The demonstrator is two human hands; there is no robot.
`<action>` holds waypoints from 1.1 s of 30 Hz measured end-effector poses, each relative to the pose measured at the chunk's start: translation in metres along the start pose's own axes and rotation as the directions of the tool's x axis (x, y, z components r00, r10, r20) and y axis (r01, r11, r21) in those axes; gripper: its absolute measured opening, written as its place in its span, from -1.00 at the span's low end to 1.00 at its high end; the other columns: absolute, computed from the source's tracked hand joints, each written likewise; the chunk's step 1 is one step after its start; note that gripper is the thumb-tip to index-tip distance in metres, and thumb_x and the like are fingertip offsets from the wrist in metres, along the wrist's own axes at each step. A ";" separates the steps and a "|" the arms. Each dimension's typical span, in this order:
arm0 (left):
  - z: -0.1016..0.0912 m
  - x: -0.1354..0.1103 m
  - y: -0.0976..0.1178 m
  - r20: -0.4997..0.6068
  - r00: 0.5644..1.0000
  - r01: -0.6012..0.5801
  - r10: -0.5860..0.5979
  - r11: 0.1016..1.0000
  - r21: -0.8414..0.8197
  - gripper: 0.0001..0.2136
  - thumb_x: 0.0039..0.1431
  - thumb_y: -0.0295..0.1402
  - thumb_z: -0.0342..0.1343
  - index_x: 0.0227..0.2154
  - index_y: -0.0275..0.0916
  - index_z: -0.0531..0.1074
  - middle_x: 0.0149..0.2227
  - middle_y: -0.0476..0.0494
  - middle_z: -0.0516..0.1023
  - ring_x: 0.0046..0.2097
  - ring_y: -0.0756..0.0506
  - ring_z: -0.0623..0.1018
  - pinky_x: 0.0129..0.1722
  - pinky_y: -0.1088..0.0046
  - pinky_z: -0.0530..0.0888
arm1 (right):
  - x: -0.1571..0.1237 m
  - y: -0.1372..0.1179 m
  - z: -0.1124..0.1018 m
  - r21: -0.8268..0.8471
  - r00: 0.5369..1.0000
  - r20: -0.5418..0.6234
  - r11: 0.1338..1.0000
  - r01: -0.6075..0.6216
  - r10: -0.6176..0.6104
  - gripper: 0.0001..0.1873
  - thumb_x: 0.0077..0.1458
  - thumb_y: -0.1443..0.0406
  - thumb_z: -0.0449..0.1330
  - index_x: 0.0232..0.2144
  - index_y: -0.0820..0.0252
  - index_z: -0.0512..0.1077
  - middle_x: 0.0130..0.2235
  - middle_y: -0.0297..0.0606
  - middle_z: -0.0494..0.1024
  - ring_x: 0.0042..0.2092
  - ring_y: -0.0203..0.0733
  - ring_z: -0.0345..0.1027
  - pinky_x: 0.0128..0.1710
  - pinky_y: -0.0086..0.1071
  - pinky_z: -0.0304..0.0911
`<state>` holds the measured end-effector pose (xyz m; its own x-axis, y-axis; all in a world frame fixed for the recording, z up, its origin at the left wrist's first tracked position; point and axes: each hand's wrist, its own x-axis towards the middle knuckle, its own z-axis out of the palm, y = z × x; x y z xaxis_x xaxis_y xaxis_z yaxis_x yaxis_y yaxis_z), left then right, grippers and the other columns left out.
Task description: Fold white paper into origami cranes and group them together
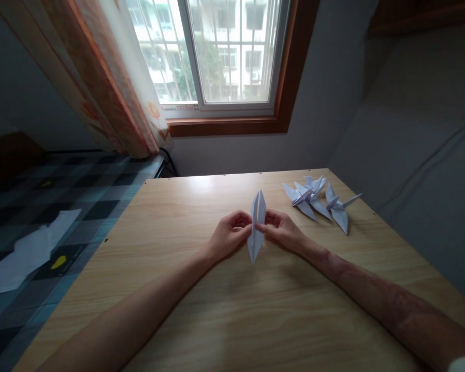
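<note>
A long, diamond-shaped piece of folded white paper stands nearly upright between my hands, above the middle of the table. A crease or slit runs down its length, and both ends are pointed. My left hand pinches its left side, fingers curled behind the thumb. From the other side my right hand grips it, with the thumb across the middle of the paper. Several white folded paper cranes lie in a cluster beyond my right hand. One more crane sits at the cluster's right.
The wooden table has its far edge near the wall under the window. On the left, a bed with a checked cover holds white paper sheets. A curtain hangs beside the window.
</note>
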<state>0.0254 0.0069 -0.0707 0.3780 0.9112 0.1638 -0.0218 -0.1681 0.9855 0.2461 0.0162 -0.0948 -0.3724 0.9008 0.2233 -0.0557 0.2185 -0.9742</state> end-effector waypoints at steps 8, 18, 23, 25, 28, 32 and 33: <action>0.002 -0.003 0.002 0.065 0.997 0.036 -0.032 0.998 -0.058 -0.60 0.24 -0.05 0.44 -0.14 -0.25 0.49 -0.24 -0.18 0.73 -0.20 -0.15 0.73 -0.23 0.42 0.57 | 0.000 0.000 0.000 -0.004 0.999 -0.045 1.000 -0.023 0.023 -0.57 0.15 -0.06 0.50 -0.20 0.16 0.66 -0.23 -0.21 0.69 -0.21 -0.08 0.54 -0.18 -0.27 0.48; -0.001 0.000 0.002 0.059 0.994 0.098 -0.090 0.983 -0.156 -0.44 0.27 0.00 0.40 0.13 -0.22 0.35 -0.34 -0.10 0.74 -0.37 -0.09 0.69 -0.40 0.52 0.47 | -0.001 -0.003 -0.003 -0.025 0.999 -0.047 1.000 -0.017 0.016 -0.60 0.23 -0.05 0.45 -0.35 0.15 0.61 -0.41 -0.30 0.63 -0.35 -0.17 0.48 -0.29 -0.33 0.37; -0.003 0.001 0.000 0.005 0.993 0.114 -0.114 0.990 -0.087 -0.48 0.22 0.04 0.42 0.03 -0.27 0.53 -0.29 -0.16 0.77 -0.32 -0.13 0.70 -0.35 0.44 0.55 | -0.002 -0.005 -0.002 -0.024 0.999 -0.020 0.999 -0.038 0.038 -0.60 0.21 -0.03 0.47 -0.26 0.19 0.62 -0.38 -0.22 0.71 -0.35 -0.14 0.55 -0.32 -0.33 0.36; -0.004 0.002 0.001 0.040 0.993 0.117 -0.114 0.989 -0.088 -0.54 0.23 0.05 0.40 -0.11 -0.29 0.62 -0.24 -0.21 0.77 -0.28 -0.16 0.72 -0.29 0.39 0.59 | -0.003 -0.008 -0.001 -0.026 0.999 -0.002 0.999 -0.039 0.039 -0.60 0.22 -0.01 0.46 -0.18 0.20 0.63 -0.36 -0.20 0.72 -0.36 -0.12 0.57 -0.34 -0.33 0.36; -0.007 0.002 0.004 0.103 0.987 0.133 -0.125 0.988 -0.079 -0.56 0.28 0.04 0.36 -0.14 -0.30 0.69 -0.21 -0.23 0.78 -0.27 -0.17 0.70 -0.28 0.37 0.59 | -0.003 -0.009 0.000 -0.006 0.999 0.010 0.999 -0.050 0.050 -0.62 0.21 0.03 0.48 -0.13 0.20 0.61 -0.34 -0.21 0.73 -0.37 -0.12 0.59 -0.37 -0.34 0.37; -0.012 0.004 0.008 0.144 0.979 0.144 -0.141 0.989 -0.012 -0.58 0.29 0.02 0.35 -0.13 -0.30 0.72 -0.19 -0.22 0.77 -0.27 -0.15 0.67 -0.29 0.38 0.57 | -0.002 -0.005 0.000 0.009 0.999 -0.033 1.000 -0.018 0.018 -0.61 0.11 0.07 0.55 -0.18 0.18 0.58 -0.25 -0.20 0.73 -0.26 -0.10 0.62 -0.23 -0.29 0.48; -0.013 0.005 0.008 0.143 0.980 0.135 -0.136 0.991 0.014 -0.59 0.29 0.02 0.35 -0.13 -0.29 0.73 -0.18 -0.21 0.77 -0.26 -0.15 0.67 -0.28 0.39 0.56 | -0.002 -0.003 -0.001 0.005 0.999 -0.046 1.000 -0.006 0.006 -0.62 0.09 0.08 0.56 -0.20 0.17 0.58 -0.23 -0.21 0.73 -0.24 -0.11 0.61 -0.20 -0.28 0.48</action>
<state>0.0149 0.0146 -0.0612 0.5056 0.8625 0.0205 0.0425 -0.0486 0.9979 0.2478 0.0142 -0.0923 -0.3296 0.9185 0.2186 -0.0584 0.2112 -0.9757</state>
